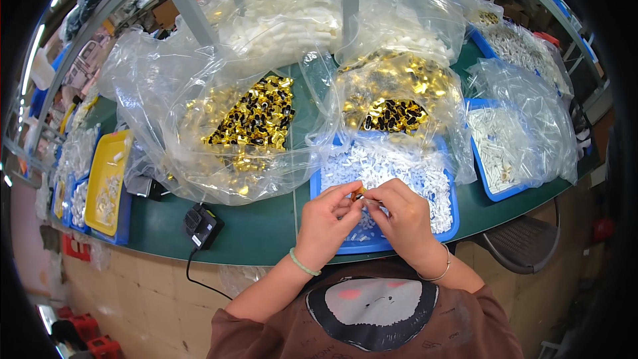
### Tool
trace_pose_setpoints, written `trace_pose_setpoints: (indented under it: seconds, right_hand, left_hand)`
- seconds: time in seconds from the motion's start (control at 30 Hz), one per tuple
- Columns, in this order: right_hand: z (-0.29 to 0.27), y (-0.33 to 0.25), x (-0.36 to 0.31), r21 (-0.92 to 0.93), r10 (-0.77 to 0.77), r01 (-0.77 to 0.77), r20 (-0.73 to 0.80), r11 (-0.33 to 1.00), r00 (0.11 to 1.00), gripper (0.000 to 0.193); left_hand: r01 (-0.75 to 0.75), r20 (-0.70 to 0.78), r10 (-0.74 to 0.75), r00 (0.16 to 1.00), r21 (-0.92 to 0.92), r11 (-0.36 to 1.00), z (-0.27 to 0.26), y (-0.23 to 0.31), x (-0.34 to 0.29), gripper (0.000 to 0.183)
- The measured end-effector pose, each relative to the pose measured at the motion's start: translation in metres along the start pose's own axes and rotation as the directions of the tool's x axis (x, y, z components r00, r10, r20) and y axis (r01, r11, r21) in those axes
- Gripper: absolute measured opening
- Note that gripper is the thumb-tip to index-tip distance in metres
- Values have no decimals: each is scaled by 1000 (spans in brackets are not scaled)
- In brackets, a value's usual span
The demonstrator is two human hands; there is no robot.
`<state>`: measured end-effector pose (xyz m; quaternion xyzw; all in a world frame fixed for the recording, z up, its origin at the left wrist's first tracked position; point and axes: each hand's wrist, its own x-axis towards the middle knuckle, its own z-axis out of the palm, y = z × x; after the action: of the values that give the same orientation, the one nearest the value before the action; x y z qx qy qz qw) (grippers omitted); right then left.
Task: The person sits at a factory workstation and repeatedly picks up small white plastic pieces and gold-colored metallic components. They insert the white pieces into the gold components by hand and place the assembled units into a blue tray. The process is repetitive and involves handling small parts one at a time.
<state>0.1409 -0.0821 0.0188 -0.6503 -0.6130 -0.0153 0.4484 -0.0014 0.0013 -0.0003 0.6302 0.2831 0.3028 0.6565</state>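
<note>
Over a blue tray point(454, 216) of small white plastic pieces point(399, 163), my two hands meet with their fingertips together. My left hand point(330, 219) is closed in a pinch on a small gold-coloured part point(359, 193), only partly visible between the fingers. Pressed up against it, my right hand point(403, 218) is also pinched; its fingers cover whatever lies in them. Just beyond the tray, an open clear bag point(432, 80) holds shiny gold-and-black parts point(393, 116). A larger clear bag point(159, 106) of similar gold parts point(262, 119) lies to the left.
Bags of white pieces point(286, 30) are heaped at the back behind grey posts point(349, 6). A black power adapter point(203, 226) sits near the green table's point(159, 239) front edge. A yellow tray point(96, 186) stands left, another blue tray point(515, 190) right, beside a dark chair point(522, 242). Other people work opposite.
</note>
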Motion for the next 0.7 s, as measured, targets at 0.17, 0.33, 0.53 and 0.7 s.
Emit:
trace_pose_setpoints:
  seconds: [0.17, 0.33, 0.53, 0.7]
  right_hand:
    - [-8, -2, 3, 140, 77, -76, 0, 987, 997, 4]
    - [-34, 7, 14, 130, -23, 40, -124, 991, 992, 25]
    - [-40, 29, 14, 170, 59, -20, -229, 985, 972, 41]
    - [-52, 34, 3, 695, 467, -411, 122, 589, 876, 41]
  left_hand:
    - [131, -11, -137, 991, -223, 966, 0, 5, -1, 30]
    - [193, 7, -194, 981, -129, 973, -6, 6, 2, 30]
    - [195, 23, -194, 981, -175, 965, -16, 6, 8, 28]
    - [234, 46, -230, 972, -220, 947, -21, 8, 10, 28]
